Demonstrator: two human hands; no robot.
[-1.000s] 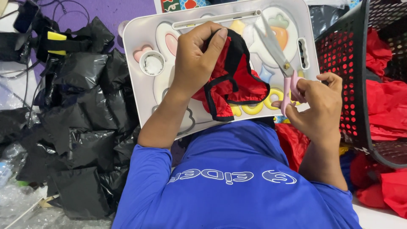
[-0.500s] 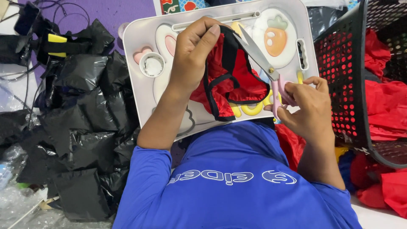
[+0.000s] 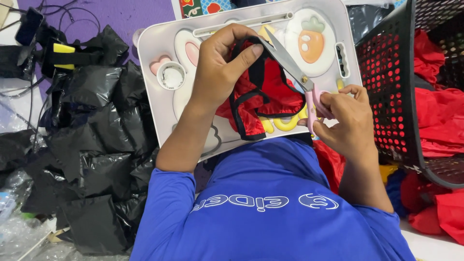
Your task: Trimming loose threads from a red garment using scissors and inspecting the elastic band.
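My left hand [image 3: 223, 67] pinches the black-trimmed edge of a small red cloth piece [image 3: 263, 96] and holds it over a white lap tray [image 3: 154, 58] with cartoon shapes. My right hand [image 3: 345, 118] grips the pink handles of a pair of scissors [image 3: 292, 65]. The metal blades point up-left toward the cloth's black trim beside my left thumb. The cloth's lower part hangs over the tray's near edge.
A black plastic basket [image 3: 386, 92] holding red cloth stands at the right. More red cloth [image 3: 442, 212] lies on the floor below it. Crumpled black plastic bags [image 3: 92, 145] pile at the left, with cables and a purple mat [image 3: 130, 17] behind.
My right hand has brought the scissors up-left until the blades reach the cloth's top edge. My left hand has shifted the cloth slightly and keeps its pinch.
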